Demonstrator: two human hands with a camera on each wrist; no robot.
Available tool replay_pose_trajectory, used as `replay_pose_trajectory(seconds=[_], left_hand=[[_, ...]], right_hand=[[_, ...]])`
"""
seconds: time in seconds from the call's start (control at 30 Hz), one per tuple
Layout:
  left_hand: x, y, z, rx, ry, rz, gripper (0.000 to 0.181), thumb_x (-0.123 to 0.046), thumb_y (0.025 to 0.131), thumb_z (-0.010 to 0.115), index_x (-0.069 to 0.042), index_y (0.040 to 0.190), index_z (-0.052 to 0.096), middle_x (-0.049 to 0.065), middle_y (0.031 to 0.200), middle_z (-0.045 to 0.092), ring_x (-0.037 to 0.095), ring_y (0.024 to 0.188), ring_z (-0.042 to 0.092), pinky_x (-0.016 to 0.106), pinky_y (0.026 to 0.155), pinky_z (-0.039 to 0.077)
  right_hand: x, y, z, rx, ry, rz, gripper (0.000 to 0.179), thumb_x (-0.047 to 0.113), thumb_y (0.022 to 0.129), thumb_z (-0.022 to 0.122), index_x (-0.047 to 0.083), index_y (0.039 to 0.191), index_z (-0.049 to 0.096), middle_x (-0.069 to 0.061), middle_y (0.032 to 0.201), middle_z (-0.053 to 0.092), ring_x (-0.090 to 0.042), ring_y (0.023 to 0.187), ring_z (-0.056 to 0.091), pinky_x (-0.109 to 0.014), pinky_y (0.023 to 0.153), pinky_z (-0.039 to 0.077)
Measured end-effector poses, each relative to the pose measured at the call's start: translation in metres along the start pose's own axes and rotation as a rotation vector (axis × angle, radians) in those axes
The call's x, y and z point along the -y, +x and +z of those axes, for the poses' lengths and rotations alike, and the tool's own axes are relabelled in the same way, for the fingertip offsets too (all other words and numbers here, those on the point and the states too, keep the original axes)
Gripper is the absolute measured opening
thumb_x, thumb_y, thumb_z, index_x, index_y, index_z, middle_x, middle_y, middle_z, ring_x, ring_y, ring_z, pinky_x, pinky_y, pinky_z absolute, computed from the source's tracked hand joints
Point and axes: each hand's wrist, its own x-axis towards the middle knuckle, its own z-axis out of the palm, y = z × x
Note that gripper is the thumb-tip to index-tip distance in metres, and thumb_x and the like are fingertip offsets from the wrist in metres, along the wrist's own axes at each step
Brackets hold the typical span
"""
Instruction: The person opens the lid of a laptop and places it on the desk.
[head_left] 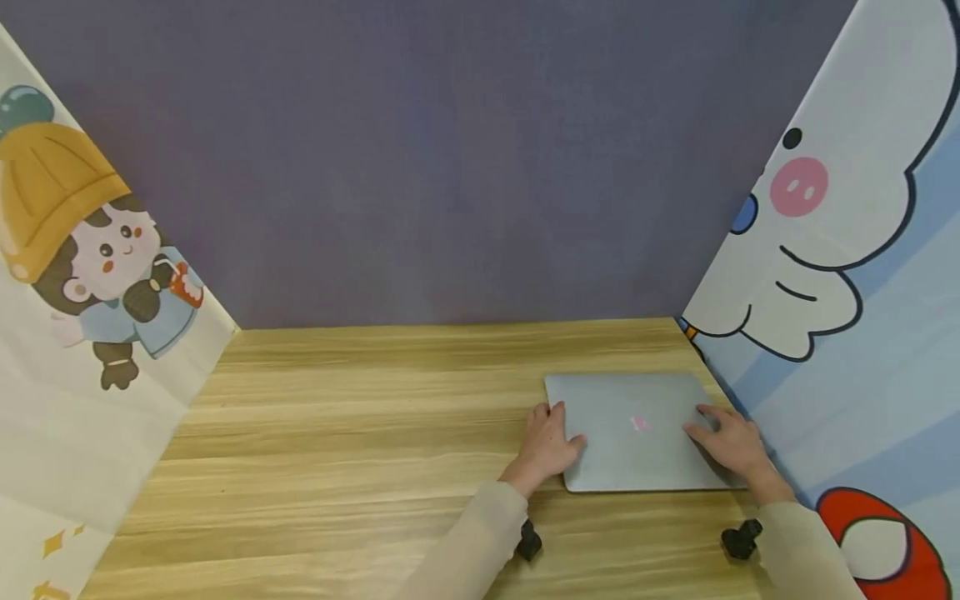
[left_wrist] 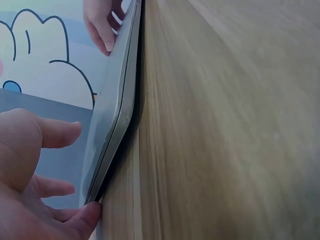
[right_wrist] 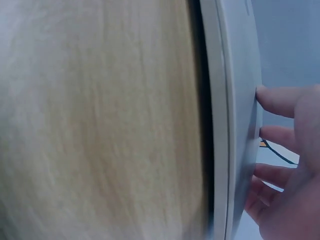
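On the table (head_left: 337,458) — left hand (head_left: 546,447) and right hand (head_left: 737,443) touch a laptop (head_left: 637,458).

We see wood-grain table (head_left: 337,433), yellowish-brown, streaks running side to side in head view. On its right part we find closed grey laptop (head_left: 633,458), small pink mark (head_left: 640,423) near middle of top, long edge nearest us.

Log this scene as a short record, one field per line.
laptop: closed, on the right part of the table
lid mark: small, pink
left hand: touching the laptop's left edge
right hand: touching its right side
table surface: wood-grained
back wall: dark, plain
left wall: cartoon figure, yellow hat
right wall: white cartoon figure, pink snout
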Motion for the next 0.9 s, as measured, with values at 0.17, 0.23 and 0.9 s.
replay_pose_trajectory(seconds=[0.17, 0.23, 0.9], left_hand=[[-0.001, 0.0, 0.001, -0.004, -0.04, -0.024, 0.069, -0.035, 0.096, 0.069, 0.0, 0.15, 0.043, 0.023, 0.149, 0.041, 0.035, 0.139, 0.037, 0.044, 0.112, 0.04], [-0.001, -0.001, 0.001, -0.009, -0.047, -0.032, 0.072, -0.034, 0.093, 0.073, 0.001, 0.15, 0.044, 0.023, 0.149, 0.041, 0.036, 0.138, 0.036, 0.044, 0.111, 0.041], [-0.003, 0.003, 0.001, -0.031, -0.058, -0.09, 0.084, -0.031, 0.083, 0.085, 0.005, 0.148, 0.046, 0.023, 0.148, 0.04, 0.035, 0.135, 0.039, 0.041, 0.108, 0.045]], right_hand=[[0.0, 0.001, 0.0, -0.002, 0.033, -0.011, 0.066, 0.039, 0.1, 0.061, -0.012, 0.139, 0.047, -0.047, 0.14, 0.037, -0.066, 0.125, 0.032, -0.074, 0.102, 0.03], [-0.001, 0.002, 0.0, -0.006, 0.033, -0.024, 0.066, 0.038, 0.099, 0.062, -0.012, 0.139, 0.048, -0.047, 0.139, 0.038, -0.064, 0.125, 0.035, -0.072, 0.101, 0.03], [-0.007, -0.002, 0.0, 0.0, 0.109, 0.001, 0.069, 0.034, 0.095, 0.07, -0.014, 0.139, 0.049, -0.045, 0.142, 0.039, -0.062, 0.122, 0.044, -0.067, 0.097, 0.044]])
